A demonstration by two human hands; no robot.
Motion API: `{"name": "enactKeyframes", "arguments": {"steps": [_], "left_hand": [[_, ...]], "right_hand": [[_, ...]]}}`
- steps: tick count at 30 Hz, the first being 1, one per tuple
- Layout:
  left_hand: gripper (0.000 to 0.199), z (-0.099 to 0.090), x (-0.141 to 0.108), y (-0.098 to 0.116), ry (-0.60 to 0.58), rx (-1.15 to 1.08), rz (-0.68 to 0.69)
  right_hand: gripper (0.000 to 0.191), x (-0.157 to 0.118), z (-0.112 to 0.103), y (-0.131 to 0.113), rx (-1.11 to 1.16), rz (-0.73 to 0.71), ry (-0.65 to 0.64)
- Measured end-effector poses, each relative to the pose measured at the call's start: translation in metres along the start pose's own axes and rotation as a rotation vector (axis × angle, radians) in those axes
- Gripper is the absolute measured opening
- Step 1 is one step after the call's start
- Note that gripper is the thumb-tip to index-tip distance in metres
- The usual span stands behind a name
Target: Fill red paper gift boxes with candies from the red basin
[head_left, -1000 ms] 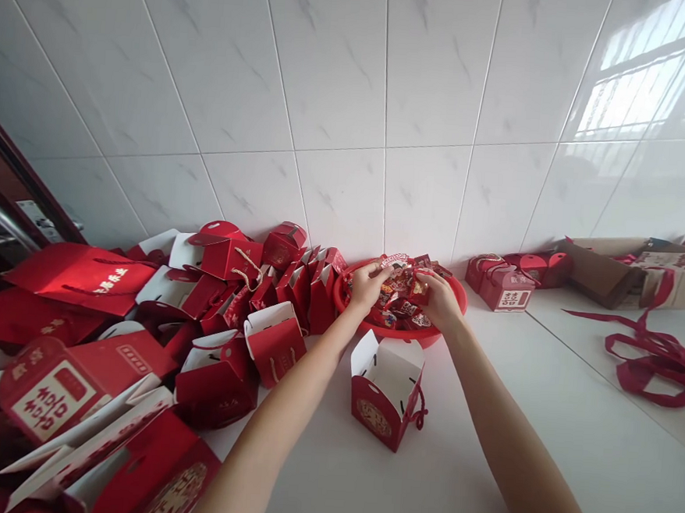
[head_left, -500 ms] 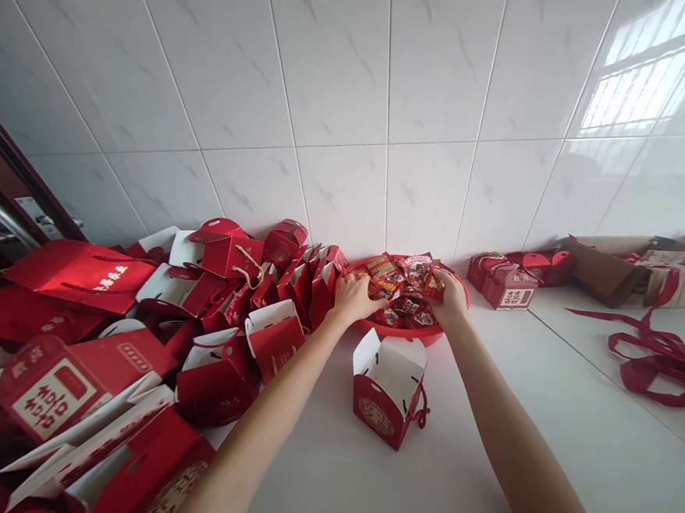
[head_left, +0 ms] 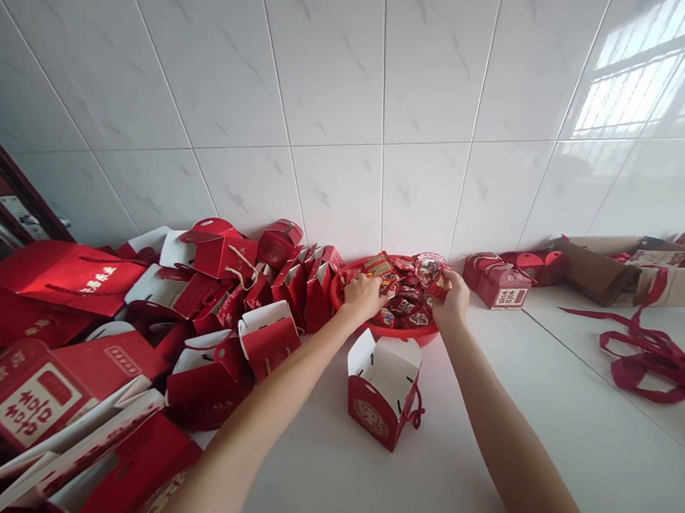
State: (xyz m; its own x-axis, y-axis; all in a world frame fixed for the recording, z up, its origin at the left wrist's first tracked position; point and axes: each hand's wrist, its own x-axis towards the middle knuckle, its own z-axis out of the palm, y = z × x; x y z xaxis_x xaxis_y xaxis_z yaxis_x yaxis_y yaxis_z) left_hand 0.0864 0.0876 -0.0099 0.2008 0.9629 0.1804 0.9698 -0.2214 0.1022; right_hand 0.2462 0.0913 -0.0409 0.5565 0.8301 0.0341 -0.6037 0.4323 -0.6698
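Note:
A red plastic basin (head_left: 413,338) stands against the wall, filled with shiny wrapped snack packets (head_left: 405,301). My left hand (head_left: 363,297) is at the basin's left side, its fingers curled down among the packets; what they grip is hidden. At the right rim my right hand (head_left: 452,297) pinches a red snack packet (head_left: 431,272) between thumb and fingers, raised slightly above the others. In front of the basin, between my forearms, sits an open red gift box (head_left: 376,403) with a white inside and a red cord at its right side.
Many red gift boxes (head_left: 208,380) and a red paper bag (head_left: 65,272) crowd the left side. Closed gift boxes (head_left: 508,287) stand by the wall to the right. Farther right are a cardboard box (head_left: 605,275) and loose red ribbon (head_left: 657,368) on the white tabletop (head_left: 520,394).
My right hand has drawn slightly up and outward, lifting a packet at the right rim. The left hand has shifted a little within the basin. The view has moved slightly.

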Motion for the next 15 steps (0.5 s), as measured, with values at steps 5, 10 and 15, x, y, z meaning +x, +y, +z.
{"name": "enactKeyframes", "arguments": {"steps": [5,10,15], "left_hand": [[0.029,-0.007,0.002,-0.008,0.101,-0.035,-0.015],[0.035,-0.013,0.01,-0.011,0.256,-0.18,0.003],[0.046,-0.004,0.031,0.003,0.305,-0.287,0.169]], "right_hand": [[0.009,-0.001,0.003,-0.004,0.053,0.02,0.118],[0.011,0.0,0.003,-0.003,0.061,0.016,0.136],[0.012,0.002,0.001,0.001,0.058,0.004,0.124]]}}
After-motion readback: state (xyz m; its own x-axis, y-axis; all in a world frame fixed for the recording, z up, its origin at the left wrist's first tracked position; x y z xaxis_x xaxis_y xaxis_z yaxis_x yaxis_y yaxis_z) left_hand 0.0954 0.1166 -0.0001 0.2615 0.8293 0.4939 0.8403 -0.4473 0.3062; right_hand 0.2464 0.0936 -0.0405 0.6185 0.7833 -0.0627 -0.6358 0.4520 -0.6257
